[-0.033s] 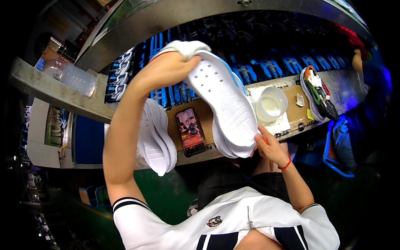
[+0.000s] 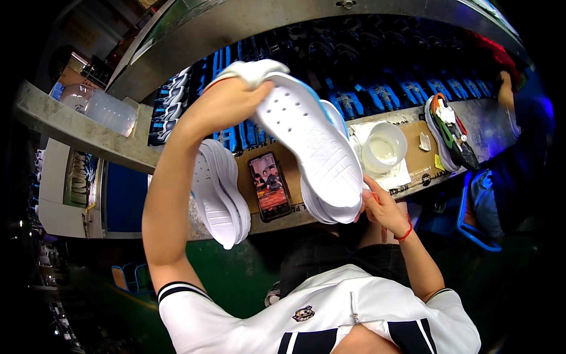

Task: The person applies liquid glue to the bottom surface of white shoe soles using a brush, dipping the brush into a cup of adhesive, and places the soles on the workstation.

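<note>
My left hand (image 2: pixel 227 105) grips the toe end of a white shoe sole (image 2: pixel 312 144). A folded white cloth-like piece (image 2: pixel 257 72) is bunched over its fingers. The sole is tilted, with small holes near the toe and grooves at the heel. At the heel, my right hand (image 2: pixel 386 213) holds the edge, its index finger stretched along it and other fingers partly hidden. More white soles (image 2: pixel 312 203) lie just underneath. Left of a phone (image 2: pixel 269 186) with a lit screen rests another stack of white soles (image 2: pixel 221 192).
A translucent tub (image 2: pixel 386 147) stands on white paper on the cardboard-covered bench. Beyond it sits a multicoloured shoe (image 2: pixel 451 133). Rows of blue shoe holders (image 2: pixel 383 96) run behind. A plastic container (image 2: pixel 110 112) is at the left; another person's arm (image 2: pixel 506 93) shows at the far right.
My left hand has shifted slightly left with the toe end of the sole, baring more of the soles behind. My right hand stays at the heel. The person at the right moved an arm.
</note>
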{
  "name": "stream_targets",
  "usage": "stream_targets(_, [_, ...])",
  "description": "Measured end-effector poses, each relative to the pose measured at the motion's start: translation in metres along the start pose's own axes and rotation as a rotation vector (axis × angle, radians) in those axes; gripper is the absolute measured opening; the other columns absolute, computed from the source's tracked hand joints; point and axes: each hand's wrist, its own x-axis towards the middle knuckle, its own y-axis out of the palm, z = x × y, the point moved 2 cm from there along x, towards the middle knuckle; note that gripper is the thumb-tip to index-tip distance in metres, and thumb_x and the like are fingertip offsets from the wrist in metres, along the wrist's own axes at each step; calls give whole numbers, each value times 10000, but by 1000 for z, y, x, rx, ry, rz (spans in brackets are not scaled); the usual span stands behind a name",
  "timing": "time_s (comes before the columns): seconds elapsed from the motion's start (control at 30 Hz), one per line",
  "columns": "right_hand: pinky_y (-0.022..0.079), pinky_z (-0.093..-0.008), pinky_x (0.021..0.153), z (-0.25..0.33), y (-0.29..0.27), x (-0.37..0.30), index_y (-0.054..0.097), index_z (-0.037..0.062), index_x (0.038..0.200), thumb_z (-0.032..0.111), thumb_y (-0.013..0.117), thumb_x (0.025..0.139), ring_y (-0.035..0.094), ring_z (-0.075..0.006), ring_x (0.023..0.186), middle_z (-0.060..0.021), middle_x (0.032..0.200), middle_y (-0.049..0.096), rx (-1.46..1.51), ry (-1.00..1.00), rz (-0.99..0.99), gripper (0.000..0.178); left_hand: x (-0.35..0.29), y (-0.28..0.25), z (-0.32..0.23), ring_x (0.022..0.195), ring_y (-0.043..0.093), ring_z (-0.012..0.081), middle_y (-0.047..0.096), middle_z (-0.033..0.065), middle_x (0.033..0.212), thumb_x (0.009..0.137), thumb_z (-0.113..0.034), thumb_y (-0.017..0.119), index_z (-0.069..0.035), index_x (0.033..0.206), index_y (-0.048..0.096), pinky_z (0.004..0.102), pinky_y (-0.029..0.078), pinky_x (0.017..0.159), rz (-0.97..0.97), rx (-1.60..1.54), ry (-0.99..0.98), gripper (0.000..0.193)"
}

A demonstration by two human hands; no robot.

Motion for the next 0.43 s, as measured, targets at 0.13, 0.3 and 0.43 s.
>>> stream_targets(0.13, [335,-192,469,1,-2,-2,309,-1,1389,267,534,942,505,-57,517,-48,684,604,-62,17,-8,567,-55,-5,19,783,630,171,642,123,940,875,-134,473,-30,1223,530,290,512,645,-119,-453,-258,368])
stream_targets(0.3, [391,-200,551,4,8,-4,325,-2,1378,229,568,924,577,-82,596,-58,724,615,-106,-41,-49,565,-153,56,60,923,628,240,591,185,1090,810,-62,548,50,1245,449,358,549,751,-333,-1374,-604,460])
stream_targets(0.43, [422,-207,608,10,11,-5,325,1,1380,224,579,918,608,-104,636,-64,746,619,-129,-37,-65,572,-201,116,54,1112,555,300,471,211,1303,792,-48,560,44,1358,296,422,470,944,-430,-1617,-656,631])
